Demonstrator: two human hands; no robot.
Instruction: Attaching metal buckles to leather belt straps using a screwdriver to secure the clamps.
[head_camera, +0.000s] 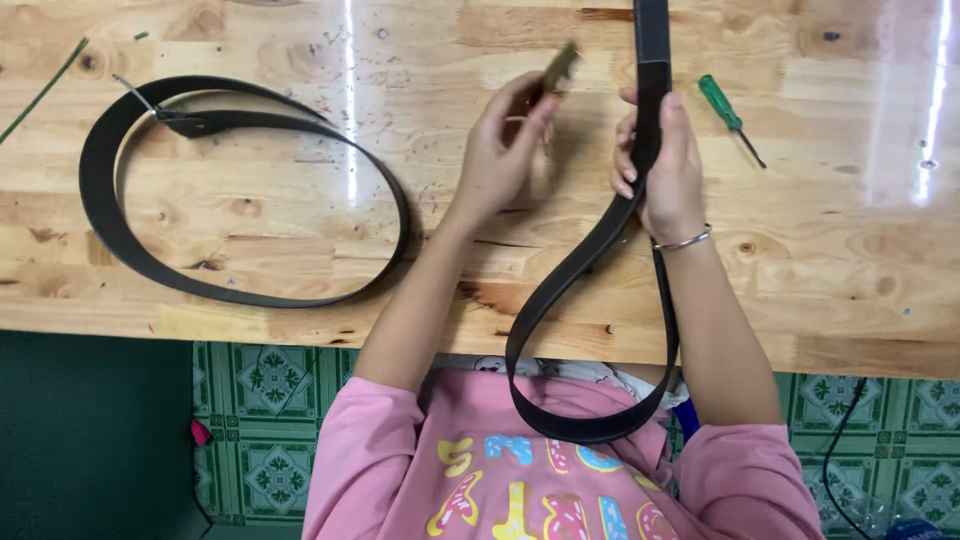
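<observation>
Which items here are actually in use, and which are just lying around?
In use:
- black belt, gripped by the right hand, looping down off the table edge
- small brownish piece, blurred, pinched in the left hand

Lying about:
- second black belt, coiled on the wooden table
- green-handled screwdriver, right of the hands

belts: 2 (590, 260) (240, 190) | screwdriver: 1 (728, 115) | brush: 1 (560, 70)

A coiled belt (240, 190) lies on the table (850, 280), left of the screwdriver (728, 115).
</observation>
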